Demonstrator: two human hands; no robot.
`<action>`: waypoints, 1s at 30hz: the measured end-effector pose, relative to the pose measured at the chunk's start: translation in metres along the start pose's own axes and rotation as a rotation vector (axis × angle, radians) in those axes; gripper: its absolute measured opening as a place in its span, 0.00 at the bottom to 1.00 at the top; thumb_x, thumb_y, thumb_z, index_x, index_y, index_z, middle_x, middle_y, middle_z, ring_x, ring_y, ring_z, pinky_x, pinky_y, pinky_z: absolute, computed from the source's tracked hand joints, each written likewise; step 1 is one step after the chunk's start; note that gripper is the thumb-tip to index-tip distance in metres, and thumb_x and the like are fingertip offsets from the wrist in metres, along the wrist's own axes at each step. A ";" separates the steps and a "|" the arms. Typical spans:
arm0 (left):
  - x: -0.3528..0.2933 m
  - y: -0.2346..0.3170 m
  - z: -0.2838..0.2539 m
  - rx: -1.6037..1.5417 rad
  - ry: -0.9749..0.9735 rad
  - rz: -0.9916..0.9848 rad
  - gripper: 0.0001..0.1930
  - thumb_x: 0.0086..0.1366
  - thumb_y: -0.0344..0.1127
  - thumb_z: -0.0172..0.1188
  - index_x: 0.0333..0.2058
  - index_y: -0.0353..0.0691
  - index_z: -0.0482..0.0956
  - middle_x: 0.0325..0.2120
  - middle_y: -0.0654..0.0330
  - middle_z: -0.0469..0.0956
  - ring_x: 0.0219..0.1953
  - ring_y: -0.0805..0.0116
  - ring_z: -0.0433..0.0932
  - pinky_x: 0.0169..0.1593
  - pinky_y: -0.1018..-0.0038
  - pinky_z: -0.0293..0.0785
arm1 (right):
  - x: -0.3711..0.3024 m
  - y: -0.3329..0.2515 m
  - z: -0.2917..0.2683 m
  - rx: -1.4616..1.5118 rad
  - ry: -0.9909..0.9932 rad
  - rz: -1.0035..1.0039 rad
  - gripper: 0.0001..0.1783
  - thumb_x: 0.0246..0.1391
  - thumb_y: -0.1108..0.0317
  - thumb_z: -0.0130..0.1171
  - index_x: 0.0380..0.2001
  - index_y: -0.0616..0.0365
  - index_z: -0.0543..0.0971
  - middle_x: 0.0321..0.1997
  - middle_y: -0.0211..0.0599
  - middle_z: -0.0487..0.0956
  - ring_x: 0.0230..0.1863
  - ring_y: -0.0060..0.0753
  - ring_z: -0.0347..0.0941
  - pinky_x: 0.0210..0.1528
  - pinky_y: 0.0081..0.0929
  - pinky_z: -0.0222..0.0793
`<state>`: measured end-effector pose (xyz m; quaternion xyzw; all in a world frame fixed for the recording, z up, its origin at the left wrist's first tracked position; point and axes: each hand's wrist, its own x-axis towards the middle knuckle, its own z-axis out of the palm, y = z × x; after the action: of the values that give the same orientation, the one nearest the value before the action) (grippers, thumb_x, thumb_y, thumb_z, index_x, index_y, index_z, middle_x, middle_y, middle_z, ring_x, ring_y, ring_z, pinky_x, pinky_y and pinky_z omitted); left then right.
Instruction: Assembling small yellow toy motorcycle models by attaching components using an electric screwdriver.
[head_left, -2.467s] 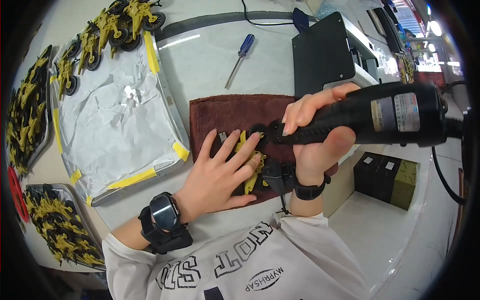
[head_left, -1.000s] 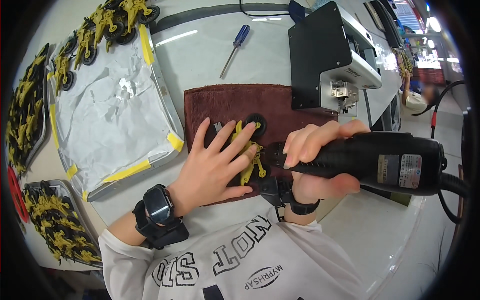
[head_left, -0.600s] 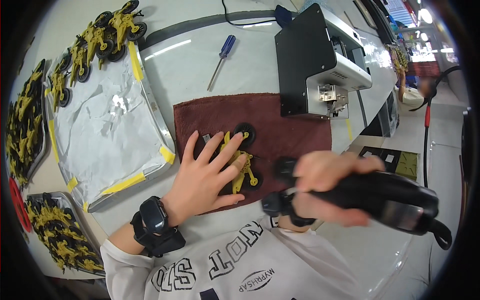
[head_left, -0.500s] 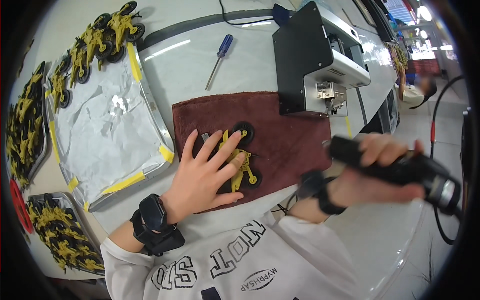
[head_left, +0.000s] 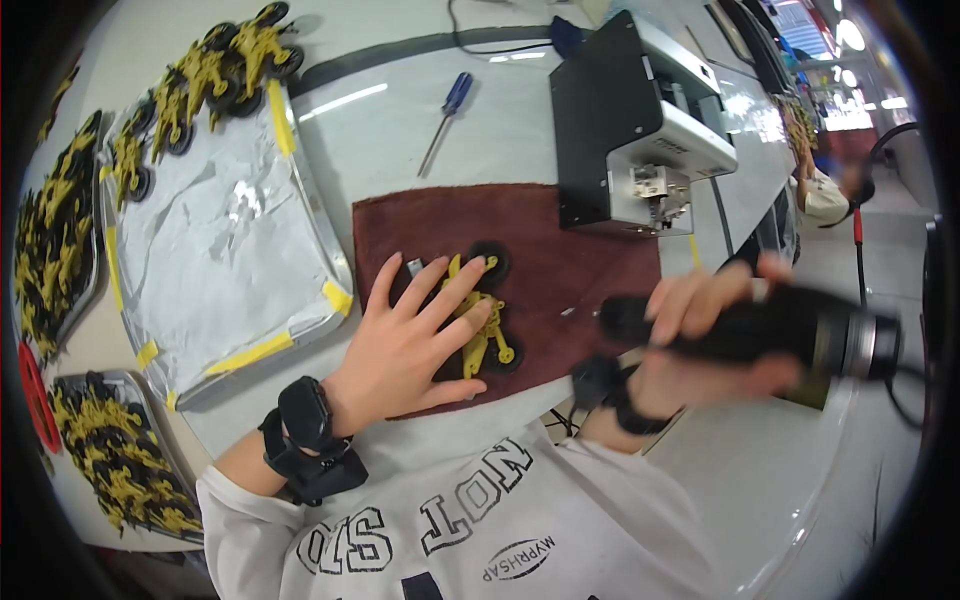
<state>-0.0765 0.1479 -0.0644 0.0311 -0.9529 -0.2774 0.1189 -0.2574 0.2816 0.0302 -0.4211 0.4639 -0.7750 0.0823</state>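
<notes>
A yellow toy motorcycle (head_left: pixel 484 325) with black wheels lies on its side on a brown cloth (head_left: pixel 590 290). My left hand (head_left: pixel 405 340) rests flat across its left part, fingers spread, hiding some of the frame. A small silver piece (head_left: pixel 415 267) shows between two of those fingers. My right hand (head_left: pixel 705 335) is wrapped round a black corded electric screwdriver (head_left: pixel 770 330). The tool lies nearly level, its thin bit pointing left at the motorcycle, apart from it. Motion blurs this hand and the tool.
A paper-lined metal tray (head_left: pixel 225 250) with several toy motorcycles along its far edge stands left. Fuller trays (head_left: pixel 125 455) flank it. A blue-handled screwdriver (head_left: pixel 447 120) lies beyond the cloth, beside a black and white machine (head_left: pixel 640 140). Another person (head_left: pixel 825 195) is at far right.
My right hand has brought the electric screwdriver leftward, closer to the toy motorcycle. My left hand stays spread over the toy. The view has shifted slightly.
</notes>
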 end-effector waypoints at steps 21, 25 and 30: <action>-0.005 -0.003 0.001 -0.050 0.028 0.014 0.33 0.45 0.54 0.64 0.49 0.46 0.70 0.61 0.55 0.58 0.59 0.52 0.60 0.62 0.46 0.47 | -0.055 0.020 0.049 0.304 -0.451 0.069 0.41 0.40 0.59 0.73 0.51 0.65 0.61 0.29 0.51 0.75 0.26 0.41 0.73 0.27 0.38 0.70; -0.002 -0.001 -0.001 -0.037 0.009 0.020 0.34 0.46 0.55 0.63 0.50 0.45 0.70 0.62 0.54 0.58 0.60 0.50 0.60 0.61 0.45 0.46 | -0.056 0.017 0.049 0.305 -0.441 0.064 0.42 0.36 0.62 0.75 0.52 0.64 0.62 0.30 0.51 0.75 0.27 0.41 0.73 0.29 0.38 0.70; -0.002 -0.003 -0.002 0.010 -0.014 0.010 0.32 0.45 0.53 0.65 0.49 0.46 0.71 0.61 0.56 0.57 0.59 0.53 0.60 0.61 0.46 0.50 | -0.049 0.018 0.049 0.328 -0.415 0.228 0.42 0.21 0.54 0.79 0.41 0.65 0.71 0.26 0.44 0.76 0.25 0.40 0.73 0.27 0.33 0.69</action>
<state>-0.0740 0.1450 -0.0650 0.0248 -0.9552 -0.2722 0.1136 -0.1958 0.2652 -0.0021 -0.4972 0.3500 -0.7226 0.3290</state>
